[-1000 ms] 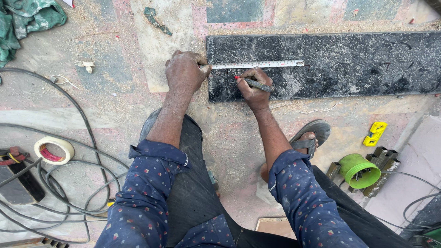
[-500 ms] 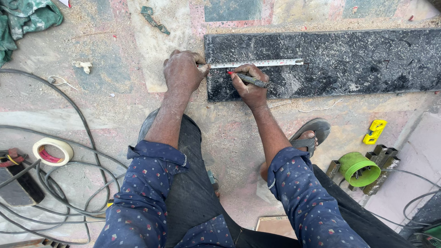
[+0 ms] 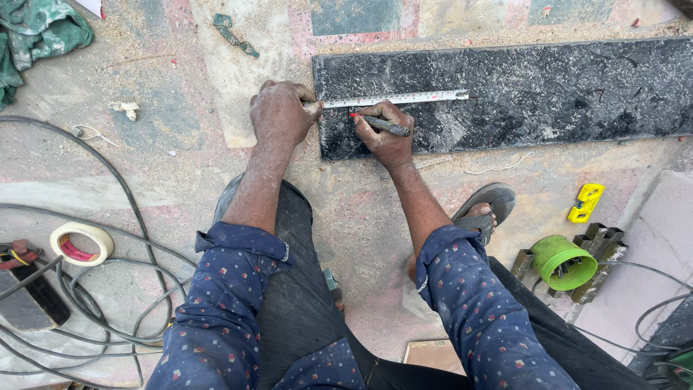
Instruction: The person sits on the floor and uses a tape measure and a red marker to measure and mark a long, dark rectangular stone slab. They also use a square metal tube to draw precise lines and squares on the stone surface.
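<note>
A long black speckled stone slab (image 3: 548,90) lies across the dusty floor. A white measuring tape blade (image 3: 404,98) stretches along its left part. My left hand (image 3: 280,112) is closed on the tape's case at the slab's left end. My right hand (image 3: 386,136) rests on the slab and grips a dark marker (image 3: 382,125) with a red tip, the tip touching the stone just below the tape.
Grey cables (image 3: 108,238) loop at the left beside a tape roll (image 3: 81,243). A green cup-shaped part (image 3: 563,261) and a yellow tool (image 3: 586,201) lie at the right. My sandalled foot (image 3: 480,209) is near them. Green cloth (image 3: 36,32) sits top left.
My right hand with the marker has shifted slightly left along the tape. The left hand stays on the tape's case.
</note>
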